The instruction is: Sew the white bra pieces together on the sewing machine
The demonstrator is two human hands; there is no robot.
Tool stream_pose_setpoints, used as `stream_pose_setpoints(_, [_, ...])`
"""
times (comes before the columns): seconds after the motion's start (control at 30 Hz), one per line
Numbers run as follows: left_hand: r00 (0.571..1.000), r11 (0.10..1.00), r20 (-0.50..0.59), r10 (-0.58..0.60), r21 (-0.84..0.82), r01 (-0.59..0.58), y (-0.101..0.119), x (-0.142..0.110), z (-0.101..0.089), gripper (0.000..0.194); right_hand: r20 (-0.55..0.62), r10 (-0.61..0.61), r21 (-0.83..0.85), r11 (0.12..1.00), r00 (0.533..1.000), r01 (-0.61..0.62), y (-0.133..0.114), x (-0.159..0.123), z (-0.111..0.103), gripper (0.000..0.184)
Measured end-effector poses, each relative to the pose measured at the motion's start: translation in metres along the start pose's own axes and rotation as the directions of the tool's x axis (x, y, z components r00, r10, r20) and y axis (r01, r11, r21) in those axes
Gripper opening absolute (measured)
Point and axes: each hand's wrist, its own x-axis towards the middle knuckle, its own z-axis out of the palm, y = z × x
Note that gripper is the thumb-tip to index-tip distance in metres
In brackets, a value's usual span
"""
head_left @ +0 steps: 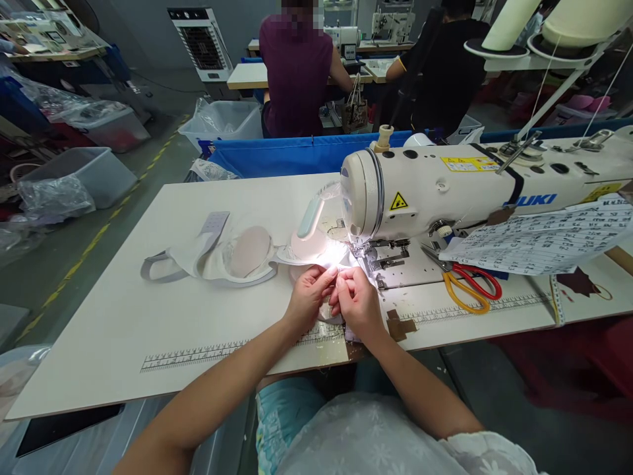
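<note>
A pale bra (236, 276) with pinkish cup linings stretches across the table from the left up to the sewing machine (425, 185). My left hand (310, 293) is closed, its thumb and fingertips pinching the bra's edge just in front of the needle area. Close beside it, almost touching, my right hand (360, 300) is closed too, pinching the same edge with curled fingers. Bright lamp light washes out the cloth above my fingertips, and the exact bit between them is partly hidden. Part of the bra hangs below my hands toward the table's front edge.
Red-and-orange-handled scissors (467, 284) lie right of the machine's needle, beside a printed paper sheet (539, 237). A printed ruler strip (198, 354) runs along the table front. Thread cones (509, 26) stand upper right. Two people sit at machines beyond a blue cloth trough (281, 157).
</note>
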Motion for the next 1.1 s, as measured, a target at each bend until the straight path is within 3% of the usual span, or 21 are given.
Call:
stream_pose_setpoints(0.77, [1.0,1.0,0.022,0.007,0.0,-0.007,-0.0029,0.0012,-0.0037,0.027,0.032,0.051,0.036,0.998,0.998,-0.052,-0.0001,0.0013,-0.0021,0.011])
stream_pose_setpoints(1.1, [1.0,1.0,-0.021,0.0,0.018,0.0,-0.0011,0.0008,-0.0009,0.031,0.038,0.055,0.087,0.995,0.998,-0.058,0.0036,0.0014,-0.0015,0.012])
